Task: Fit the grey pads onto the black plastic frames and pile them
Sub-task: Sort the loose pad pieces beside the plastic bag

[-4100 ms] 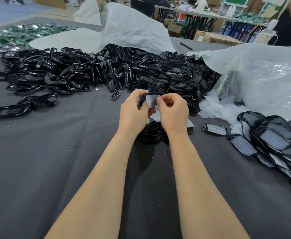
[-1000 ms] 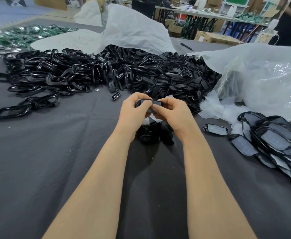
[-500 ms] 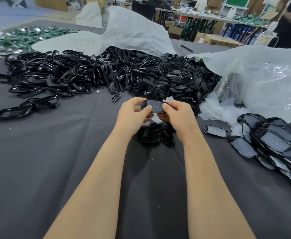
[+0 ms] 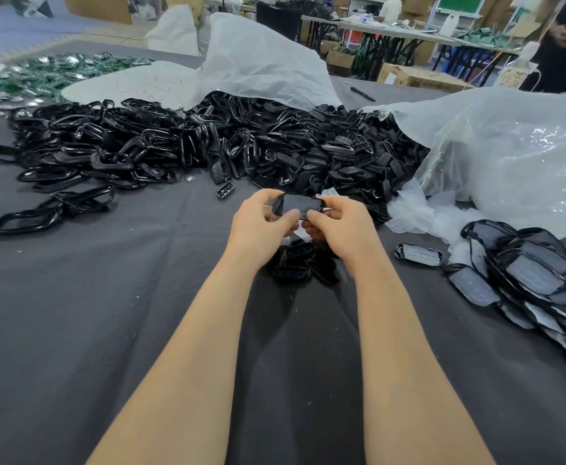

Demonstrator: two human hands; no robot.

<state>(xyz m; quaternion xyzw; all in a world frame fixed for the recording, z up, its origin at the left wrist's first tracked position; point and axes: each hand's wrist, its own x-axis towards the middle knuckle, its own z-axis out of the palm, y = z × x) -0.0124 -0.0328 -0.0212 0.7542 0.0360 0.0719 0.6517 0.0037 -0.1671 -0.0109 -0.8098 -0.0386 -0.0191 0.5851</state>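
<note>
In the head view, 2 bare arms reach out over a dark table (image 4: 107, 313). The left hand (image 4: 261, 226) and the right hand (image 4: 345, 226) are close together, and both grip 1 black frame (image 4: 300, 204) with a grey pad on it. Each hand pinches 1 end of the frame, and both thumbs press near its lower edge. The frame is up in the air, just in front of the big heap of black frames (image 4: 207, 146), on the side nearer the person. Under the hands, also in front of the heap, a few small black pieces (image 4: 295, 263) lie on the table. To the right of the heap is a pile of finished frames (image 4: 526, 273) with grey pads on them. 1 finished frame (image 4: 417, 254) lies alone between that pile and the hands. A white bag (image 4: 258, 62) lies over the back of the heap, and a clear bag (image 4: 509, 162) sits at the heap's right end. Green parts (image 4: 56, 70) lie behind the heap on the left. A black pen (image 4: 362, 93) lies behind the heap on the right.
</note>
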